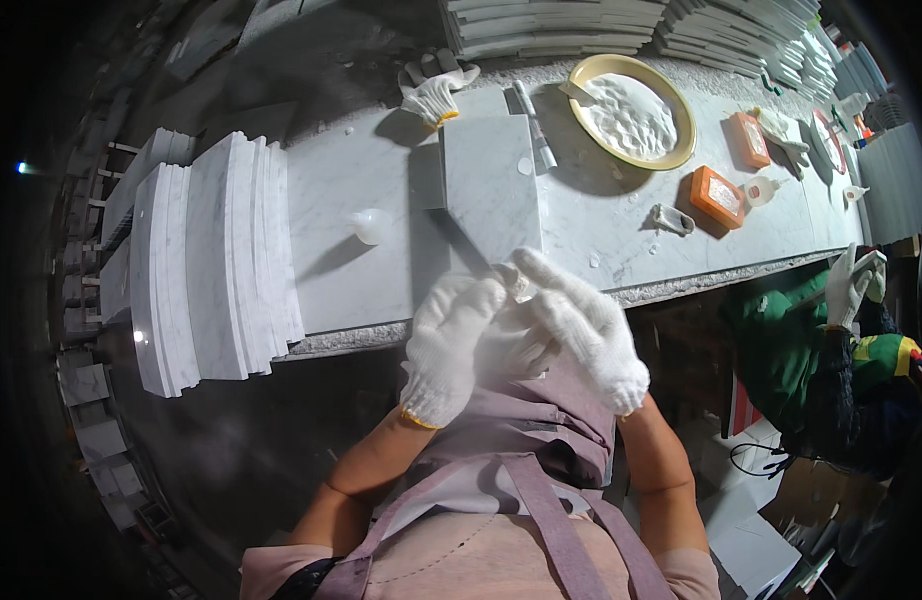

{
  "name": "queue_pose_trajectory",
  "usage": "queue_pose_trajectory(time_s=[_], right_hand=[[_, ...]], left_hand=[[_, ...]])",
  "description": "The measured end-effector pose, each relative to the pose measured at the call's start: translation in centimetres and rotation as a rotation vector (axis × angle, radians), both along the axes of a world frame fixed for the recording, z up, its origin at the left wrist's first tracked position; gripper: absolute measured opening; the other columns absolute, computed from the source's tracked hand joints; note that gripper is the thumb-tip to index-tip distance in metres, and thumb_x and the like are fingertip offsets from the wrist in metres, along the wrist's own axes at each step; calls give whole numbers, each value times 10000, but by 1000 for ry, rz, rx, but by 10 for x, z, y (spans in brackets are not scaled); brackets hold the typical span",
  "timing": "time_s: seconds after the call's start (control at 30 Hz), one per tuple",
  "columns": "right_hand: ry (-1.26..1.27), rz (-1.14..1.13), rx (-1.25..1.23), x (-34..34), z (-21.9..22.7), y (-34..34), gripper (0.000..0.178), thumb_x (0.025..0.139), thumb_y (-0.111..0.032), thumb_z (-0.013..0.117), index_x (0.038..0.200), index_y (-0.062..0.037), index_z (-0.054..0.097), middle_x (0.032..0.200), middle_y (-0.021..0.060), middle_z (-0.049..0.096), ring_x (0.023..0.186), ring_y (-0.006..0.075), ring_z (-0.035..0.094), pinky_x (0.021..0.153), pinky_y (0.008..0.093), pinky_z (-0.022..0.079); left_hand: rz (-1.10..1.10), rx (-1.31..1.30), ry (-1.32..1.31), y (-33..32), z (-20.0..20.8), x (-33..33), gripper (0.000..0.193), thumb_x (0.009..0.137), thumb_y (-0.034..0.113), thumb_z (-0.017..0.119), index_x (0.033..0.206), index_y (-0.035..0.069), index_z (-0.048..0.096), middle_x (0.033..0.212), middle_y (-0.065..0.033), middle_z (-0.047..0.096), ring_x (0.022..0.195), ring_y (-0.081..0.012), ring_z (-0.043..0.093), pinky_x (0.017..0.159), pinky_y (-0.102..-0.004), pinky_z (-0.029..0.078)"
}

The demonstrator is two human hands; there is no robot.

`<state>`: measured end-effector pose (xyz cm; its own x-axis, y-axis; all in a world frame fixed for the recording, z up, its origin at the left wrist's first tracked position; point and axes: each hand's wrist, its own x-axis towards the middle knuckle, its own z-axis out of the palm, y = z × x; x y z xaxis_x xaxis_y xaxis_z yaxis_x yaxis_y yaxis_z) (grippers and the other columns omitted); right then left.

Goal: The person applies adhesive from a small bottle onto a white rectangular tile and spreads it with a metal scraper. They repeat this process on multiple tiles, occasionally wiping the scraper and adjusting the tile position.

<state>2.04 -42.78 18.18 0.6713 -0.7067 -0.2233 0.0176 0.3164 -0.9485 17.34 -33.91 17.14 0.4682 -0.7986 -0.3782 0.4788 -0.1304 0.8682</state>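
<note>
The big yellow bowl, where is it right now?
In the head view, the yellow bowl sits on the marble worktop, up and right of centre, just right of the white marker and beyond the right hand.

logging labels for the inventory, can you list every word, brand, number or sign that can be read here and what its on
No text can be read.
Small white plastic squeeze bottle: reddish mark, too small to read.
Slim white-and-grey pen-shaped stick: any print is too small to read.
White knitted gloves on the left hand and right hand: no lettering visible.
</note>
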Motion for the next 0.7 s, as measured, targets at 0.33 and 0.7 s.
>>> queue_pose_trajectory(time_s=[0.33,0.7], right_hand=[[526,-117,-1007,98,-12,-101,259,949,-280,687,1183,-184,745,1176,111,701,1071,293,685,913,400,556],[912,119,-1629,232,-44,-177,714,848,-444,763,1473,-223,498,1518,53,515,1453,273,397,1013,495,491]], left_hand=[[21,44,291,22,11,22,213,1073,235,600,1222,90,551,933,-119,680,716,-231,679,629,-388,566],[-8,126,133,41,-2,44,301,1059,232,615,1236,5,525,1011,-159,666,784,-258,718,664,-394,601]])
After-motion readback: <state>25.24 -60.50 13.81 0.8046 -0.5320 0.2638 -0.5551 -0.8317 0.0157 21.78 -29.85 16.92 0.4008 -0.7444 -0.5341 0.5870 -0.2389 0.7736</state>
